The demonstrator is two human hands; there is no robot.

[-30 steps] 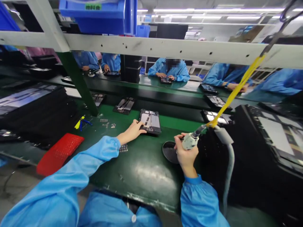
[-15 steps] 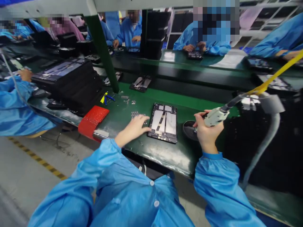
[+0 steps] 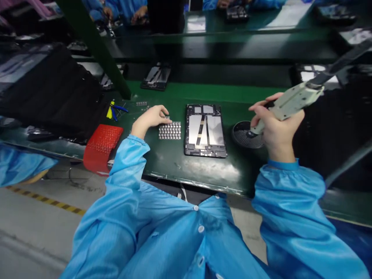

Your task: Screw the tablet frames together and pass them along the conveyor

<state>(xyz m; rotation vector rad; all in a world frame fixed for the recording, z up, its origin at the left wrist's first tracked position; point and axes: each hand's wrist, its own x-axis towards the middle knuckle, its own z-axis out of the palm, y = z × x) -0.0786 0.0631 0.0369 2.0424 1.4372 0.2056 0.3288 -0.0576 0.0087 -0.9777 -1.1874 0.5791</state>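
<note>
My right hand (image 3: pixel 280 128) is wrapped around a pale electric screwdriver (image 3: pixel 298 100), its dark tip pointing down and left over a round black dish (image 3: pixel 248 135) of tiny parts, probably screws. My left hand (image 3: pixel 152 120) bends its fingers and thumb together at the upper edge of a sheet of small metal pieces (image 3: pixel 170 131); whatever is between the fingertips is too small to make out. Between the hands lies an opened tablet (image 3: pixel 205 131), its inside facing up, with silvery battery panels and a dark ribbon cable; neither hand touches it.
Yellow-and-blue pliers (image 3: pixel 114 110) and a red perforated mat (image 3: pixel 103 145) lie on the left of the green bench. A stack of black trays (image 3: pixel 58 93) stands behind them. A green post (image 3: pixel 95 50) rises there. Another opened tablet (image 3: pixel 157 77) lies farther back. Co-workers' hands show beyond.
The view has tipped down. My left hand has left the tablet's edge for the sheet of small pieces, and its fingers have drawn together. The screwdriver's tip stays near the dish.
</note>
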